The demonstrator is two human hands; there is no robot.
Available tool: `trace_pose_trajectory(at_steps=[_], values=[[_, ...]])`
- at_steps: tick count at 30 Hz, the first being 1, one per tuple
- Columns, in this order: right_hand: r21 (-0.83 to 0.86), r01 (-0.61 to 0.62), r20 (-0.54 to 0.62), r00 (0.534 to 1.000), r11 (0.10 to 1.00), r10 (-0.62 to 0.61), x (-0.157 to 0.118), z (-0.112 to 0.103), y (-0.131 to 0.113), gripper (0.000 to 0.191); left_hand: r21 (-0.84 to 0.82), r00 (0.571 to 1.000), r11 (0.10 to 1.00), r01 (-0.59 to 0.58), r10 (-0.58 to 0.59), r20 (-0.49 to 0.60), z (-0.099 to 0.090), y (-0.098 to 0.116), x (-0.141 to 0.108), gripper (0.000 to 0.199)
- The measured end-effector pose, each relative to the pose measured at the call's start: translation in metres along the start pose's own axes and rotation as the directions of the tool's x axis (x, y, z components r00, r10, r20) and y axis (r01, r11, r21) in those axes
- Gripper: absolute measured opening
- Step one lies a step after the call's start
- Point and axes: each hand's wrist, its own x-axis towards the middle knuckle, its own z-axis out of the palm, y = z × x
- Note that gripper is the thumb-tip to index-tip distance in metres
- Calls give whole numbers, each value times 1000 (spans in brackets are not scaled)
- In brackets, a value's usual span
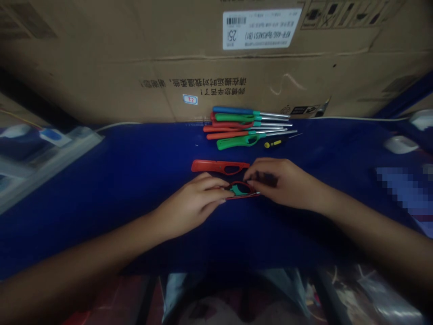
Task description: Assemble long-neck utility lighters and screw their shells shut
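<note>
My left hand (pixel 198 201) is closed on an opened red stick lighter casing (pixel 251 187), fingers over its handle end. Inside the casing sits a green trigger piece (pixel 238 191). At the casing's front end, my right hand (pixel 279 180) has its thumb and fingertips pinched together. A small dark part shows by those fingertips, too small to make out. Just beyond my hands lies the other red casing half (pixel 207 166), flat on the blue surface, its front tip close to my right fingers.
Several stick lighters (pixel 233 143) in green, red and blue lie in a pile further back. Beside them is a small yellow-handled screwdriver (pixel 273 144). A large cardboard box (pixel 111 81) stands along the back of the blue tabletop (pixel 142 158). White objects (pixel 401 145) sit at the right.
</note>
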Motion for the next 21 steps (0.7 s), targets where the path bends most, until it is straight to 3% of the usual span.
trace_pose_trajectory(at_steps=[2,5,7,9,12,16,19,21], values=[[-42,72,-77,994,997,-75,1,1,5,30,-31,999,1000,-5,4,-34,3,-2,1,23],[-206,173,-11,984,963,-179,3,5,16,53,-65,996,998,-4,-2,-88,8,-4,1,19],[-292,165,39,986,942,-161,4,7,23,52,-77,994,997,-4,-5,-113,9,-5,2,18],[-314,133,23,991,940,-132,5,8,28,38,-79,990,997,-4,-7,-139,8,-4,3,18],[-242,103,-27,993,965,-113,8,7,31,16,-56,981,998,-6,-5,-193,3,-2,6,15],[-94,38,-118,992,995,-49,11,5,29,4,37,965,999,-7,17,-263,-5,-5,8,16],[95,-48,-226,972,994,69,10,3,20,13,134,956,991,20,20,-292,-10,-10,7,25],[262,-109,-233,957,959,172,9,1,13,20,193,955,981,30,28,-295,-13,-13,6,30]])
